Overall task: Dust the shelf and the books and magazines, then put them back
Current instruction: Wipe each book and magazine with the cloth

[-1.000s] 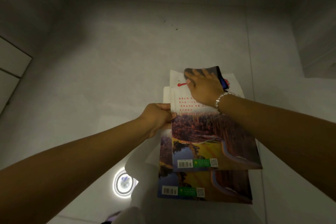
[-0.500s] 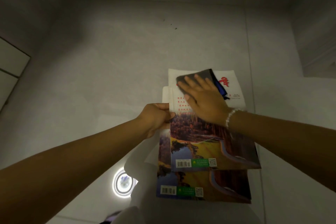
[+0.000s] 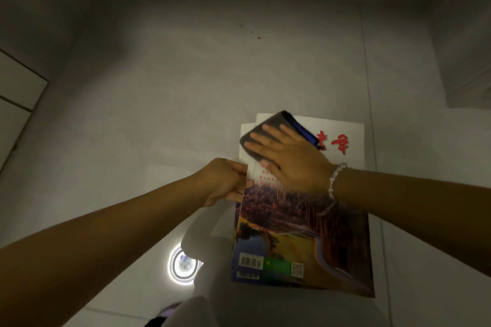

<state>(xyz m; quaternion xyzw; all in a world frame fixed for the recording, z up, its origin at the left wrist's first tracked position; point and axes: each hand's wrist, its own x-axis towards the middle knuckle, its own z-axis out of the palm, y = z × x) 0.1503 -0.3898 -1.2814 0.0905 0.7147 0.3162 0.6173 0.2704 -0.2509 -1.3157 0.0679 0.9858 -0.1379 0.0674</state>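
Head view: the person is holding a small stack of magazines over a pale tiled floor [image 3: 186, 87], and no shelf is showing in this frame. The top magazine [image 3: 305, 233] is lying with its long axis running away from the person, barcode end nearest the body, white title end farthest. A second magazine [image 3: 245, 138] is peeking out at the far left corner beneath it, nearly squared up with the top one.

The left hand [image 3: 225, 183] is gripping the left edge of the stack, fingers curled round it and thumb on top, about halfway along. The right hand [image 3: 289, 156] is lying flat with fingers straight, pressing a dark grey cloth [image 3: 268, 127] with a blue edge onto the far left part of the cover. The right hand is the one on the working surface of the cover; the left is only steadying.

Judgement: the uncovered landscape picture lies toward the body, so the wiping stroke would be running back along the long axis.

Writing: two large red brush characters at the far right [image 3: 334, 143], partly hidden and not readable with certainty; small red lines of text under the palm, too blurred. A barcode [image 3: 251, 261], a green label [image 3: 276, 265] and a QR code [image 3: 297, 269] are sitting along the near edge.
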